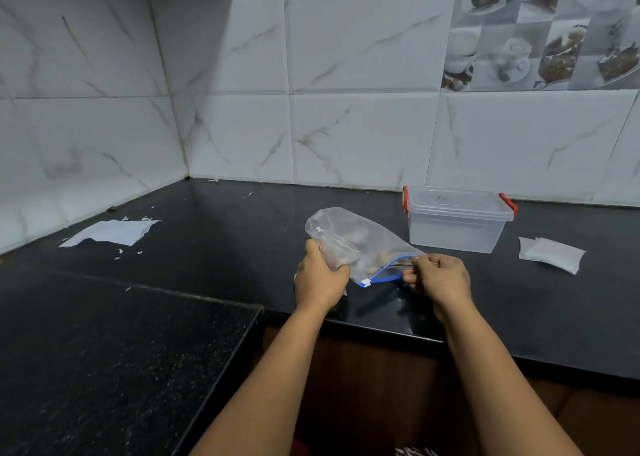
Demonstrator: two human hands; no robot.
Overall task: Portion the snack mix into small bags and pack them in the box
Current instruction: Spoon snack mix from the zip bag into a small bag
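A large clear zip bag point(363, 240) with a blue zip strip holds some snack mix and hangs tilted just above the black counter point(242, 233). My right hand point(438, 275) pinches the blue zip edge at the bag's mouth. My left hand point(320, 277) grips a small clear bag point(336, 253) against the big bag's side. A clear plastic box point(457, 220) with red clips and its lid on stands behind, to the right.
A torn white paper point(110, 232) with scraps around it lies at the back left. A few small white packets point(550, 253) lie to the right of the box. The counter's front edge runs below my hands; a raised black slab point(104, 351) fills the near left.
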